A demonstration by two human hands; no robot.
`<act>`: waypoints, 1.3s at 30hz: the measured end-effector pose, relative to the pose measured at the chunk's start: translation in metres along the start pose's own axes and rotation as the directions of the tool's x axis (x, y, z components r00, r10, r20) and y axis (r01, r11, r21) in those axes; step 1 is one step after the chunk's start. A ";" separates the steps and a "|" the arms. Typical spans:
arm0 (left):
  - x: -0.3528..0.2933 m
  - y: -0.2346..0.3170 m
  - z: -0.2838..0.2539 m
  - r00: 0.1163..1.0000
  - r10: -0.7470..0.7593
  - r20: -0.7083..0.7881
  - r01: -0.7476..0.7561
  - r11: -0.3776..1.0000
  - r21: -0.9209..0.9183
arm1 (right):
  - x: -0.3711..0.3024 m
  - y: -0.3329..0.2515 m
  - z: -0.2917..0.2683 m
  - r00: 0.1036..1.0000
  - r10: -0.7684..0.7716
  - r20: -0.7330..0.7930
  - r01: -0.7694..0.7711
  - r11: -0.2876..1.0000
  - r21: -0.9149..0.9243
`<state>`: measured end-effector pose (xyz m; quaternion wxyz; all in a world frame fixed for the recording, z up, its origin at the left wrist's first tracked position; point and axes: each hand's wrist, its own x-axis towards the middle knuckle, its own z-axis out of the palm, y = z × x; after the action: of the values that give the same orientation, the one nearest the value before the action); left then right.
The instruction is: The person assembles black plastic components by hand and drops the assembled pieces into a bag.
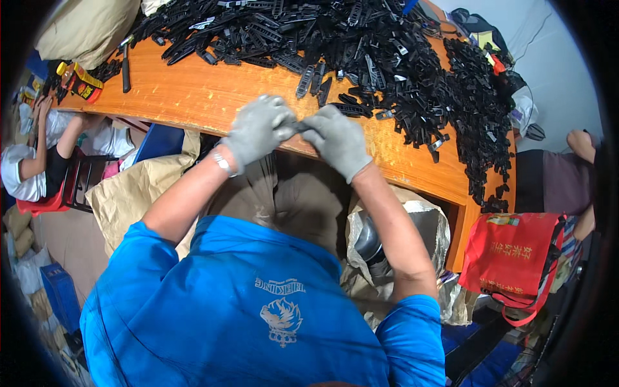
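A small dark piece (299, 128), its outline mostly covered, is pinched between the fingertips of the grey-gloved left hand (258, 130) and the grey-gloved right hand (339, 142), just above the near edge of the wide orange-brown wooden table (193, 97). Whether one part or two is being gripped cannot be told. For good control, the piece is best held close to its ends, with both wrists steadied and pressure applied evenly, so that it is not twisted out of the thick fabric

The hands are best kept over the wood: the table's rim is crossed by both forearms, and a dropped piece could be lost in the lap or in the open, silver-lined paper sack (433, 219) beside the right forearm. Sideways room is offered by bare wood leftward, toward the black-handled hammer (126, 72); ahead and to the right, reach is limited by the large heap of black slotted plastic pieces (303, 39)
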<state>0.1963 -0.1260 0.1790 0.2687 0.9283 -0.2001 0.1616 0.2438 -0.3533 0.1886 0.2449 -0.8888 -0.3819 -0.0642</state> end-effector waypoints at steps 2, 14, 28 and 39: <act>-0.023 -0.008 -0.036 0.991 -0.073 0.111 0.072 0.997 0.011 | -0.012 -0.007 -0.003 0.999 -0.013 0.040 0.010 0.998 0.066; 0.008 0.029 -0.054 0.998 -0.062 0.006 0.061 0.995 0.073 | -0.028 0.091 -0.063 0.916 0.256 -0.309 -0.316 0.935 -0.162; 0.087 0.051 0.047 0.997 0.074 0.033 -0.081 0.962 0.262 | 0.004 0.097 -0.056 0.906 0.308 -0.291 -0.394 0.867 -0.305; 0.045 0.038 -0.001 0.876 -0.170 0.451 0.475 0.140 -0.869 | 0.004 0.097 -0.077 0.961 0.231 -0.150 -0.270 0.900 -0.342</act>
<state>0.2174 -0.1680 0.2146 0.7852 0.5882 -0.0811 -0.1759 0.3210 -0.4453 0.2192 0.1043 -0.9556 -0.2324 -0.1480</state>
